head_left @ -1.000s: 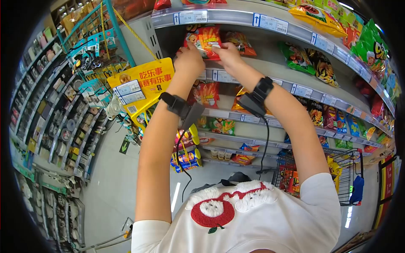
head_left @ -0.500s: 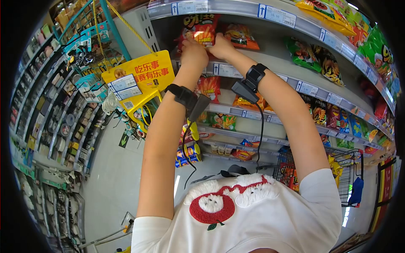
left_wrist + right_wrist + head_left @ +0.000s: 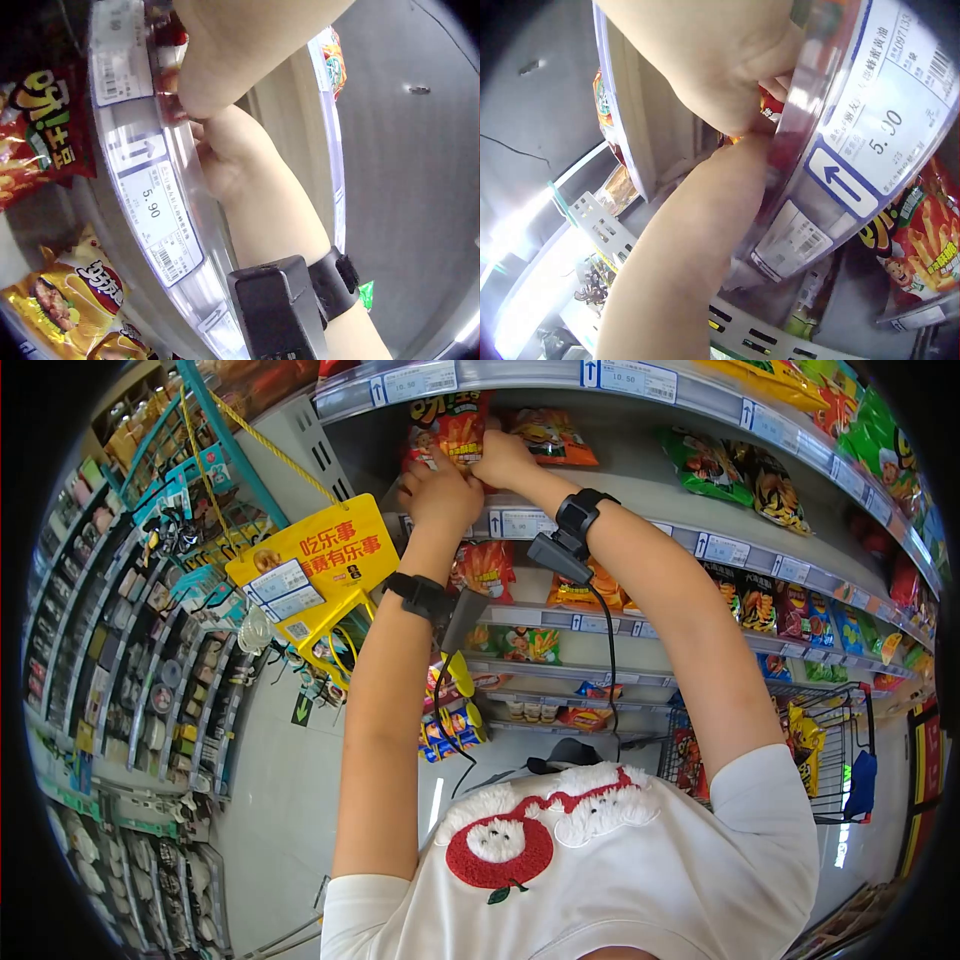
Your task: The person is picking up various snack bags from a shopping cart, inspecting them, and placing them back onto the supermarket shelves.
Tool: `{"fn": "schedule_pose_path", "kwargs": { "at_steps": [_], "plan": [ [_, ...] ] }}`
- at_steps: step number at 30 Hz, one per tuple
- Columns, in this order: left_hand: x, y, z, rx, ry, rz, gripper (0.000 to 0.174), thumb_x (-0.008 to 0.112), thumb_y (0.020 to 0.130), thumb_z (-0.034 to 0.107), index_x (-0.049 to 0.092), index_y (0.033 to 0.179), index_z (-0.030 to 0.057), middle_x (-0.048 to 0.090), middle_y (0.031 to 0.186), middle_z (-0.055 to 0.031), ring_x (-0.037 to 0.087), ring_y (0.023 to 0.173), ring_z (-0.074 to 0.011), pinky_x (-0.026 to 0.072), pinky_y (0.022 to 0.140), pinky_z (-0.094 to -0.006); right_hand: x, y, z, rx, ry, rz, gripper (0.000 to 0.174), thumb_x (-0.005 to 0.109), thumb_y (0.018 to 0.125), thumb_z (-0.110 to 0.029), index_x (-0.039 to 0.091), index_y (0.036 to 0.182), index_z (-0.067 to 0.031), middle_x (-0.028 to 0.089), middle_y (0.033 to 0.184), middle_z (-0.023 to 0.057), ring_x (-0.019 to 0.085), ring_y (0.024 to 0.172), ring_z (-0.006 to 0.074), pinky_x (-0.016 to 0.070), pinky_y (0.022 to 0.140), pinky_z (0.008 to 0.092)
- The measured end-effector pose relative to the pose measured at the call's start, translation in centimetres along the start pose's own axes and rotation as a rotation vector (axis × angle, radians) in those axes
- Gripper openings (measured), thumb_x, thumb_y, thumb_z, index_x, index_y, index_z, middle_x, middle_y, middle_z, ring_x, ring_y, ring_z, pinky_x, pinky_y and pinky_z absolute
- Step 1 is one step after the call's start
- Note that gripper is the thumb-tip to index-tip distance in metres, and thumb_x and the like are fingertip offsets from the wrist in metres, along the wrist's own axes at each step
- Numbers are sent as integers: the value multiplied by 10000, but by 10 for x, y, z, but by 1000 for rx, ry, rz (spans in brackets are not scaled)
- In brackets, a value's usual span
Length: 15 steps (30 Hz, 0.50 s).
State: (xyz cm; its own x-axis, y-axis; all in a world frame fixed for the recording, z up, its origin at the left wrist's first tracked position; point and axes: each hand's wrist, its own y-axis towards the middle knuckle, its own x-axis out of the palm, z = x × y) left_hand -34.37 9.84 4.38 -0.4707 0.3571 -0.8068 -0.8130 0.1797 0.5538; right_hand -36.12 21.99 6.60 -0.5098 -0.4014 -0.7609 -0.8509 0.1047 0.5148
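On an upper shelf, in the head view, a red bag of potato sticks (image 3: 447, 432) stands upright with its printed front facing out. My left hand (image 3: 441, 498) touches its lower front with fingers spread. At its right edge, my right hand (image 3: 504, 461) holds the bag, thumb in front and the other fingers largely hidden. Beside it lies an orange-red snack bag (image 3: 552, 437). In the left wrist view my right hand (image 3: 225, 146) is just behind the shelf's price rail (image 3: 154, 214). The right wrist view shows a little red packaging by my fingertips (image 3: 775, 88).
A yellow hanging sign (image 3: 318, 568) is close left of my left forearm. Green and black snack bags (image 3: 706, 468) lie farther right on the same shelf. Another red bag (image 3: 482, 570) sits one shelf below. A wire shopping cart (image 3: 840, 745) stands at right.
The red bag has gone from tilted near the shelf front to upright and farther back. My left fingers have spread out on its front; my right hand has stayed at its right edge.
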Motion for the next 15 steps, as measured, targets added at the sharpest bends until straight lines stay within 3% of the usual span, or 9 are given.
{"fn": "schedule_pose_path", "kwargs": {
  "at_steps": [4, 5, 9, 13, 15],
  "plan": [
    [0, -6, -3, 32, 38, 183, 726, 520, 773, 393, 262, 1352, 40, 341, 1213, -305, 338, 1132, -453, 221, 958, -573, -5, -6, -12, -12, 134, 60, 438, 689, 623, -215, 550, 912, 85, 611, 891, 255, 604, 862, 380, 487, 747, 414],
    [0, -7, -4, 26, 37, 173, 722, 521, 770, 395, 269, 1351, 46, 332, 1222, -311, 329, 1140, -455, 211, 965, -576, -8, -9, -16, -18, 160, 42, 492, 677, 627, -193, 524, 1014, 70, 610, 901, 259, 601, 876, 386, 489, 757, 414],
    [5, -8, -6, 20, 27, 177, 706, 517, 769, 397, 289, 1349, 66, 300, 1257, -329, 294, 1176, -463, 178, 983, -593, -2, -13, -24, -93, 162, 39, 603, 646, 635, -148, 455, 1192, -15, 611, 932, 253, 594, 899, 391, 487, 777, 418],
    [10, -6, -8, 3, 109, 132, 718, 483, 788, 485, 260, 1372, 132, 280, 1299, -305, 291, 1205, -439, 187, 983, -584, 8, -1, -14, -128, 149, -19, 662, 654, 625, -145, 440, 1247, -71, 611, 986, 222, 591, 917, 382, 485, 799, 415],
    [2, -5, -6, 8, 40, 83, 714, 510, 764, 446, 292, 1362, 122, 319, 1284, -302, 300, 1218, -431, 175, 989, -593, 9, 7, -10, -114, 122, -64, 694, 659, 619, -150, 431, 1273, -110, 608, 1014, 209, 587, 930, 379, 484, 808, 414]
  ]
}}
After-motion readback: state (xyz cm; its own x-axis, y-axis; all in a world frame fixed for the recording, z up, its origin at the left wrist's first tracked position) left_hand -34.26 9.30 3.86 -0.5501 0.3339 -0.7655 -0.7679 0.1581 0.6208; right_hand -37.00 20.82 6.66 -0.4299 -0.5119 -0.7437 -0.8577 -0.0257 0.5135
